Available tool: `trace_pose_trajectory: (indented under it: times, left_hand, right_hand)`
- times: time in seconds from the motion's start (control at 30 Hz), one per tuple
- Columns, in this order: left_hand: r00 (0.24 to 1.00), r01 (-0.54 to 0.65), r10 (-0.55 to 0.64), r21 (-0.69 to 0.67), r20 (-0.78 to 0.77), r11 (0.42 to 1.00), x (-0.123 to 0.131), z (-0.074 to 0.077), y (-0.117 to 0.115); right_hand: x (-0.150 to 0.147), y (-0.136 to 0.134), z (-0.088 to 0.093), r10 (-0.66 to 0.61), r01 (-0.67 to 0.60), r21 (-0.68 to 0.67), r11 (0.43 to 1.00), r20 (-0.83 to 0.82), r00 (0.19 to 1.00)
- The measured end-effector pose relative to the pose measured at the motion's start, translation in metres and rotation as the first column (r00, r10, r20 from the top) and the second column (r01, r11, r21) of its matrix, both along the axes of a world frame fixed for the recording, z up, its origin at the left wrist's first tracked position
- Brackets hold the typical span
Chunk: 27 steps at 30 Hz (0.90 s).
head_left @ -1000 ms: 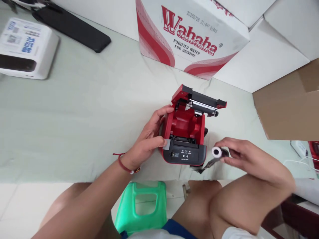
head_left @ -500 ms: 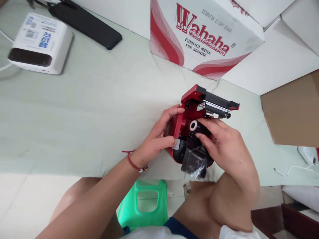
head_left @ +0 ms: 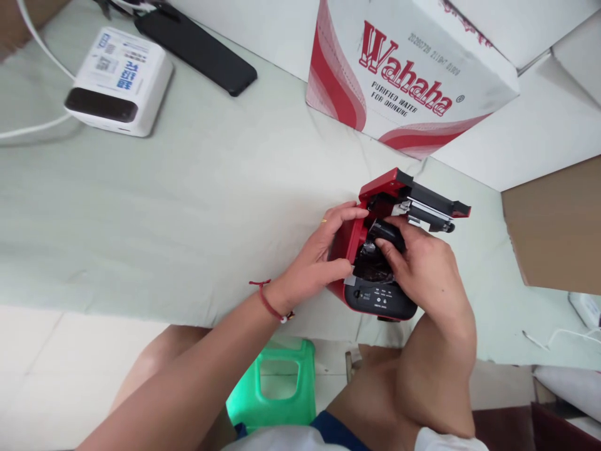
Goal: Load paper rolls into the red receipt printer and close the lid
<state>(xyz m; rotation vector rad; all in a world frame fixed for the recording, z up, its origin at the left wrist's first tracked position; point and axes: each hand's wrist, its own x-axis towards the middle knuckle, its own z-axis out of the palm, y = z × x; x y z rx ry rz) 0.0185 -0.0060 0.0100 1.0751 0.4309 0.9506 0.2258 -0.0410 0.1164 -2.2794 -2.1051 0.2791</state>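
Observation:
A red and black label printer [head_left: 381, 302] stands on the table with its lid [head_left: 384, 185] raised. My left hand [head_left: 323, 247] grips its left wall, fingers at the upper edge and thumb at the front corner. Inside the open compartment, my right hand [head_left: 425, 266] holds a black ribbon roll [head_left: 389, 234] between thumb and fingers. Loose shiny black film [head_left: 373, 269] hangs from the roll across the front of the compartment. The roll's far end and most of my right fingers are hidden.
A Wahaha water carton [head_left: 404, 81] stands behind the printer, and a brown cardboard box [head_left: 554, 232] to the right. On the left lie a white device [head_left: 119, 81] with cables and a black phone-like slab [head_left: 197, 50]. A green stool [head_left: 307, 382] is below the table edge.
My right hand has lowered the ribbon roll deeper into the printer and its white core end no longer shows. The film has drawn up, uncovering the front panel. My view has shifted left.

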Motion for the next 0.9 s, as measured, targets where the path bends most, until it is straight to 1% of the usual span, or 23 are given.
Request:
trace_pose_trajectory:
  times: [0.17,0.33,0.5,0.67,0.73,0.8,0.87,0.9]
  left_hand:
    - [1.000,0.001,-0.001,0.020,-0.009,1.000,-0.001,0.000,0.001]
    - [1.000,-0.002,0.003,0.039,-0.025,0.999,-0.002,-0.002,0.001]
    - [1.000,-0.009,0.010,0.043,-0.022,0.999,-0.001,-0.001,0.001]
    - [0.999,-0.005,0.008,0.084,-0.043,0.996,-0.002,-0.001,0.003]
    - [0.999,-0.004,0.009,0.098,-0.051,0.995,-0.003,-0.002,0.004]
    - [0.998,0.001,0.005,0.106,-0.061,0.994,-0.005,-0.003,0.004]
    - [0.998,0.007,0.001,0.112,-0.067,0.994,-0.005,-0.003,0.004]
    - [0.998,0.009,-0.001,0.116,-0.067,0.993,-0.006,-0.002,0.003]
  right_hand:
    - [0.000,0.001,0.004,0.022,-0.025,-0.030,0.999,-0.082,0.996]
    - [-0.003,0.004,0.004,0.040,-0.040,-0.039,0.998,0.006,0.999]
    - [-0.007,0.004,0.004,0.030,-0.029,-0.030,0.999,0.047,0.998]
    - [-0.008,0.004,-0.001,0.018,-0.018,-0.006,1.000,0.078,0.997]
    - [-0.005,0.001,0.001,0.066,-0.066,0.026,0.997,0.023,0.998]
    - [0.001,-0.005,0.010,0.166,-0.162,0.057,0.985,-0.079,0.983]
    - [0.007,-0.014,0.024,0.299,-0.295,0.049,0.954,-0.178,0.937]
    - [0.010,-0.019,0.031,0.366,-0.368,0.033,0.929,-0.211,0.906]
